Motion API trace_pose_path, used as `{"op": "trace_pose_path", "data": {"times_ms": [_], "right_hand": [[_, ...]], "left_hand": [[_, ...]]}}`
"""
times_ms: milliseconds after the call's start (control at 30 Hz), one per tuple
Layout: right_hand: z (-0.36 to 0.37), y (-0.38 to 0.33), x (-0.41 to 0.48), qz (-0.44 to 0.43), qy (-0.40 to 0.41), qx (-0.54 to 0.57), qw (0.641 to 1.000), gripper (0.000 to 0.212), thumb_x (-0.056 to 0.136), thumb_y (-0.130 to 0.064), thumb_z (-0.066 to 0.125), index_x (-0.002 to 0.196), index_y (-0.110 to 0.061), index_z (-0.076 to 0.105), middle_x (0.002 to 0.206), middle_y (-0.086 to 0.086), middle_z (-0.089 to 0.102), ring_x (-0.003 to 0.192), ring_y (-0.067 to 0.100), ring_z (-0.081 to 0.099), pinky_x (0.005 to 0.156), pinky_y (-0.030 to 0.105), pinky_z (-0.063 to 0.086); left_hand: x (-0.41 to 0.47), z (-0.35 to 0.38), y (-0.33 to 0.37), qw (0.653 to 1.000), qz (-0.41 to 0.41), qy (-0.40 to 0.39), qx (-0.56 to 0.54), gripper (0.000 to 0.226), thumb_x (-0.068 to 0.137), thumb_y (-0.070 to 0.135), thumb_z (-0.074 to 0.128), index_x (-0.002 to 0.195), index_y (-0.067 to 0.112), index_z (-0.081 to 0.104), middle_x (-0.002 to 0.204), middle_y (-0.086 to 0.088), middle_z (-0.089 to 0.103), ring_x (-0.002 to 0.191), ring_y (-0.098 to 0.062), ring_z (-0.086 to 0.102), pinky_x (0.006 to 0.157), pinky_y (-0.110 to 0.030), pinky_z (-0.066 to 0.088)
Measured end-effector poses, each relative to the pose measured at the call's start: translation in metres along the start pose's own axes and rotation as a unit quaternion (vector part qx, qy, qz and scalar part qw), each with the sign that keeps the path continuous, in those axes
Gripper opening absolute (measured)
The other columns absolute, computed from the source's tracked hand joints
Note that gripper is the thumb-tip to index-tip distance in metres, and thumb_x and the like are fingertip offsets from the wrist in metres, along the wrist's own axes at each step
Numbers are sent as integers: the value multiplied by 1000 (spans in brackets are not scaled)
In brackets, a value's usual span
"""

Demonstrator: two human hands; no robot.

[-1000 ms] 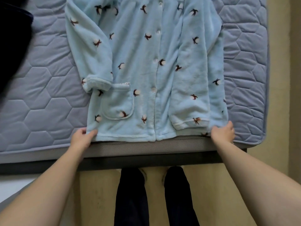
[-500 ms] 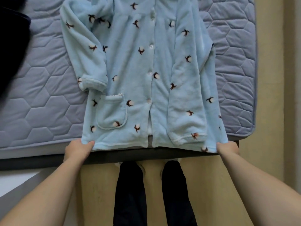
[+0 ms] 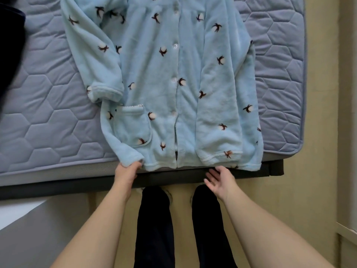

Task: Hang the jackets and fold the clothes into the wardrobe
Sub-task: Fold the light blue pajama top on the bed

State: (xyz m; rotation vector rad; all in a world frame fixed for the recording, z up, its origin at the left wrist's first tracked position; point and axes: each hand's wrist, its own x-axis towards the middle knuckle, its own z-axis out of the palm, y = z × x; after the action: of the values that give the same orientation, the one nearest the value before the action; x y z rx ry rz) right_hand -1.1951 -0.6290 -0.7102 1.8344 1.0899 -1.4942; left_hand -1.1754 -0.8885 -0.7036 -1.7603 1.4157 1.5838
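On the bed (image 3: pixel 48 113) I see a soft blue jacket (image 3: pixel 164 74) lying flat with its front side up. It is buttoned down the middle. It has little brown and white flowers on it and 1 pocket near the bottom. The right sleeve lies over the front, with its cuff close to the bottom edge. The left sleeve lies along the left side, with its cuff just above the pocket. The bottom edge of the jacket sits right at the edge of the bed.

The left hand (image 3: pixel 126 172) grips the bottom left corner of the jacket, fingers curled round the cloth. The right hand (image 3: pixel 220 180) is wide open, palm showing and fingers spread, and it holds nothing. It hovers just under the bottom edge, below the right cuff.

A dark cloth (image 3: pixel 9 55) lies at the far left of the bed. 2 legs (image 3: pixel 154 219) in dark trousers stand on the tan floor (image 3: pixel 289 190).
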Motion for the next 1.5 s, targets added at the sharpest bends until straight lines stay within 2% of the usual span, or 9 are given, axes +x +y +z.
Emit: {"op": "trace_pose_path", "data": {"times_ms": [100, 267, 533, 700, 800, 1000, 1133, 1333, 1500], "right_hand": [[20, 4, -5, -11, -55, 21, 998, 7, 96, -17, 51, 94, -12, 56, 94, 6, 63, 92, 21, 59, 73, 36, 47], [29, -8, -10, -50, -108, 58, 991, 7, 90, -18, 52, 90, -16, 59, 90, 6, 66, 83, 19, 62, 68, 35, 49], [22, -1, -7, 1, -205, 131, 970, 32, 79, 6, 35, 94, -10, 58, 93, 8, 66, 96, 26, 62, 78, 43, 49], [26, -2, 1, -21, -174, 88, 981, 22, 95, 0, 43, 101, -17, 57, 90, 1, 66, 71, 12, 62, 52, 24, 42], [27, -3, 6, -66, -108, 45, 991, 19, 92, 3, 52, 87, -15, 58, 75, 2, 61, 57, 8, 54, 44, 20, 41], [14, 2, 15, -114, 42, -141, 982, 18, 87, -2, 61, 75, -16, 57, 71, 2, 56, 62, 9, 51, 53, 24, 43], [10, -2, 14, -73, 15, -95, 993, 12, 89, -3, 58, 87, -15, 57, 90, 3, 60, 77, 12, 56, 63, 30, 47], [-30, -23, 11, -84, 83, 73, 990, 30, 91, -9, 56, 121, -9, 51, 119, 7, 55, 102, 21, 56, 80, 37, 47], [-57, -63, 23, -221, 176, -39, 958, 56, 85, -17, 67, 135, -16, 41, 115, 0, 51, 92, 19, 53, 77, 33, 50]], "left_hand": [[2, 4, 16, 993, 4, 68, -95, 40, 89, 17, 63, 127, 10, 53, 119, -5, 60, 108, -23, 57, 96, -38, 47], [-6, -22, 25, 924, 8, -39, -381, 33, 93, 42, 55, 118, 23, 64, 112, 0, 70, 102, -20, 67, 94, -40, 52], [-4, 28, -2, 967, -58, -176, -174, 28, 94, 14, 52, 121, 13, 60, 120, -12, 63, 103, -23, 62, 80, -34, 56], [15, 31, 4, 995, -51, -77, -31, 28, 94, 32, 53, 117, 18, 58, 106, -7, 67, 96, -23, 63, 85, -36, 53], [10, 15, -7, 996, -36, -40, 75, 14, 94, 22, 46, 93, 16, 58, 76, -2, 67, 61, -16, 61, 58, -28, 51], [4, 9, -20, 984, -58, -39, 162, 27, 95, 13, 34, 78, 12, 55, 62, 1, 66, 41, -10, 55, 52, -25, 41], [-3, 16, -12, 955, -145, -121, 229, 36, 100, 26, 28, 88, 12, 58, 80, -3, 68, 65, -17, 63, 54, -25, 46], [-19, 39, -17, 828, -180, -286, 448, 28, 96, 27, 38, 94, 12, 61, 76, 0, 70, 61, -17, 67, 56, -23, 48], [-32, 92, -26, 940, 20, -141, 310, 22, 88, 37, 54, 101, 19, 52, 90, -1, 63, 71, -18, 61, 63, -31, 52]]}}
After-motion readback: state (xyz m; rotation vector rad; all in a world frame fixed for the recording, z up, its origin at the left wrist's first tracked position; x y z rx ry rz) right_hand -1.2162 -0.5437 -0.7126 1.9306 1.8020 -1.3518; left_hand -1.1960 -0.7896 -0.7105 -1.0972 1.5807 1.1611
